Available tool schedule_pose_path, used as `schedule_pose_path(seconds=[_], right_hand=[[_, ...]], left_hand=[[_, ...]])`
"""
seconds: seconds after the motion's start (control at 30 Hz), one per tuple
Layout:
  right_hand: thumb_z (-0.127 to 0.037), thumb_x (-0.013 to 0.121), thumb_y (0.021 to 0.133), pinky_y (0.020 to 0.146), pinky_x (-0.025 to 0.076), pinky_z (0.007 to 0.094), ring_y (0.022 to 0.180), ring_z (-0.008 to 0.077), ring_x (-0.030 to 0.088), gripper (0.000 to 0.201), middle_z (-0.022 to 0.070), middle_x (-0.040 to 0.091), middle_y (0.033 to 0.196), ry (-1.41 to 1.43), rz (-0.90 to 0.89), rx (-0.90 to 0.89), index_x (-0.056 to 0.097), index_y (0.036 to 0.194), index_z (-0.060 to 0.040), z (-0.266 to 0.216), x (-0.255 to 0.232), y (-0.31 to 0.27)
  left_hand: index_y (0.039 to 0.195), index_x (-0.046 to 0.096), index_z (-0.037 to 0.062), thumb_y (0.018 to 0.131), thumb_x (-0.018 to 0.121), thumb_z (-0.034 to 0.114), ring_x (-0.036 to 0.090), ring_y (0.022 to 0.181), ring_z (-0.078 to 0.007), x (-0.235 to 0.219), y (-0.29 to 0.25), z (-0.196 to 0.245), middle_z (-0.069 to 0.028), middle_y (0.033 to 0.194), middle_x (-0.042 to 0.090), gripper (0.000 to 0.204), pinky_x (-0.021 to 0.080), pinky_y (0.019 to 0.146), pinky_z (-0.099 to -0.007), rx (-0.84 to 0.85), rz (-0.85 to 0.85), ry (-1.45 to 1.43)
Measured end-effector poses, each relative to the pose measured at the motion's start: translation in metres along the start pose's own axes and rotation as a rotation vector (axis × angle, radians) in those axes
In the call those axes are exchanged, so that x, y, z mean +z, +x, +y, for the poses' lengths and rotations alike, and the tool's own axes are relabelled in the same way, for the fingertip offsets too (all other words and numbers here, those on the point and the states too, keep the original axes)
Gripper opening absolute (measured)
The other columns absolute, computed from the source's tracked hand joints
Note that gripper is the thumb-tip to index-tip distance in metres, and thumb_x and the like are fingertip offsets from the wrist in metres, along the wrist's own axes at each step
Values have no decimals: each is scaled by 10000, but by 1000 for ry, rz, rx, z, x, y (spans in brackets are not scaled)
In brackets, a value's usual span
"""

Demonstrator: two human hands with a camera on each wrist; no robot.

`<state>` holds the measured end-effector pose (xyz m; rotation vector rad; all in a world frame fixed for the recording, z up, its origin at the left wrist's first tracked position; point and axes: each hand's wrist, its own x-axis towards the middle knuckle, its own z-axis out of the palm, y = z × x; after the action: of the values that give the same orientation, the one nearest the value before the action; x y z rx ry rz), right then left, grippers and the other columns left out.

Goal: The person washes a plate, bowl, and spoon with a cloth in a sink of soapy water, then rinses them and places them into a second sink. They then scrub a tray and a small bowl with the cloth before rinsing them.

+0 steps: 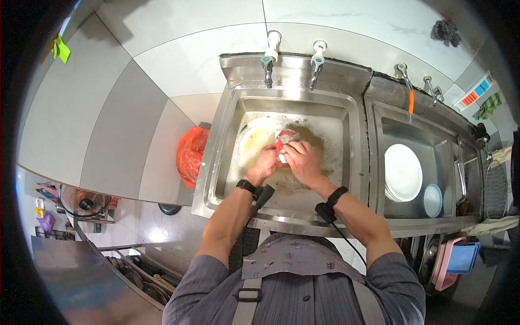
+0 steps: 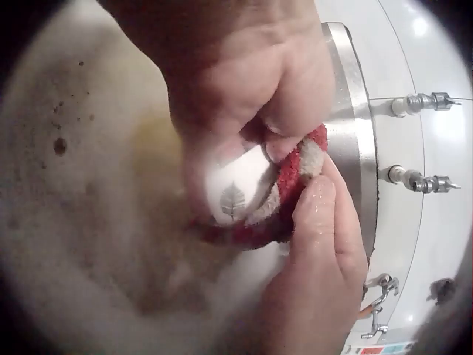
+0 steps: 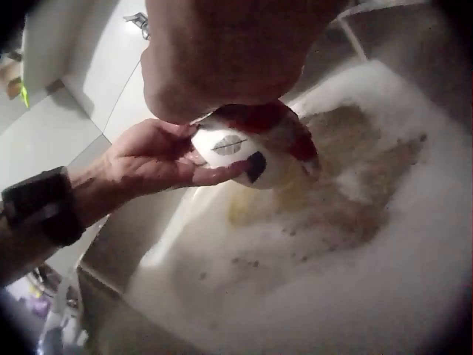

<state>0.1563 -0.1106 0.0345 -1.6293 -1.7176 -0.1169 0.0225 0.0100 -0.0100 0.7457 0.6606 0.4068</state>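
Over the soapy left sink (image 1: 230, 130) both hands meet. My left hand (image 1: 266, 161) holds a small white dish with a grey leaf print (image 2: 235, 194) (image 3: 235, 154), fingers curled under it. My right hand (image 1: 301, 160) grips a red and white cloth (image 1: 285, 136) (image 2: 301, 164) (image 3: 275, 123) and presses it against the dish. The cloth wraps part of the dish, so its far side is hidden. Foamy, murky water (image 3: 347, 244) fills the basin below.
Two taps (image 1: 269, 57) stand behind the left sink. The right sink (image 1: 449, 149) holds a stack of white plates (image 1: 403, 172) and a small bowl (image 1: 432, 199). An orange bag (image 1: 190, 154) hangs left of the sink. Pink and blue tubs (image 1: 456, 259) sit lower right.
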Motion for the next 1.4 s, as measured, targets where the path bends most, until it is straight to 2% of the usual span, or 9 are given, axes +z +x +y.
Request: schedule_pose_path(seconds=[0.23, 0.43, 0.5, 0.57, 0.67, 0.8, 1.0, 1.17, 1.4], right_hand=[[-233, 606, 971, 1022, 455, 443, 1211, 358, 563, 307, 125, 638, 1257, 84, -8, -154, 701, 1218, -76, 20, -3, 30], [-437, 429, 1049, 920, 506, 377, 1089, 247, 642, 481, 123, 652, 1245, 702, -355, 624, 640, 1330, -107, 63, 3, 44], [-502, 386, 1065, 853, 525, 363, 986, 206, 647, 555, 102, 661, 1197, 795, -333, 671, 630, 1330, -79, 77, 21, 37], [-513, 365, 1070, 847, 520, 362, 938, 225, 632, 617, 106, 655, 1182, 932, -218, 1236, 585, 1355, -12, 71, 27, 34], [-536, 365, 1063, 908, 493, 375, 975, 243, 618, 682, 132, 636, 1195, 930, -317, 1293, 536, 1361, 53, 52, 13, 30], [-483, 405, 1031, 952, 462, 462, 1101, 352, 613, 624, 235, 627, 1218, 997, 109, 1051, 513, 1316, 61, 29, 48, 23], [-417, 455, 1028, 1118, 353, 503, 1359, 444, 430, 654, 324, 478, 1414, 465, 10, 606, 373, 1458, 69, -30, 33, 20], [-360, 438, 1065, 1181, 303, 512, 1427, 455, 344, 539, 238, 471, 1481, -68, -54, 195, 471, 1454, 12, -7, 22, 24], [-306, 392, 1062, 1057, 427, 444, 1200, 396, 570, 443, 217, 619, 1300, 470, -138, 444, 588, 1266, 34, 62, 10, 42]], left_hand=[[1330, 551, 11, 1022, 618, 168, 677, 1110, -278, 0, -19, 6, -108, 1255, 662, 352, 573, 943, -576, -58, -162, 96], [1338, 574, 29, 1019, 632, 212, 654, 1173, -290, -8, -31, -3, -117, 1294, 661, 373, 521, 1002, -620, -43, -233, -61], [1363, 564, 36, 1026, 618, 213, 640, 1206, -301, -2, -33, -4, -128, 1326, 652, 385, 493, 1032, -641, -23, -244, -118], [1394, 533, 48, 1035, 598, 205, 631, 1228, -314, 7, -35, -4, -128, 1358, 635, 397, 472, 1055, -649, 12, -208, -250], [1415, 511, 67, 1040, 587, 189, 620, 1250, -304, 22, -30, 2, -118, 1361, 632, 402, 469, 1049, -665, 107, -181, -417], [1379, 538, 82, 1052, 568, 190, 646, 1192, -276, 17, -5, -4, -106, 1328, 646, 346, 497, 1025, -633, 198, -46, -400], [1200, 652, 40, 1020, 604, 87, 692, 994, -213, 44, -4, -5, -100, 1131, 705, 192, 589, 870, -343, 275, 139, -299], [1218, 647, 39, 1044, 561, 97, 682, 999, -177, 44, -22, -14, -83, 1157, 697, 202, 581, 912, -342, 164, 87, -267], [1284, 600, -20, 1024, 605, 98, 690, 1083, -212, 30, -23, -17, -113, 1230, 687, 286, 559, 989, -361, 141, -98, -240]])
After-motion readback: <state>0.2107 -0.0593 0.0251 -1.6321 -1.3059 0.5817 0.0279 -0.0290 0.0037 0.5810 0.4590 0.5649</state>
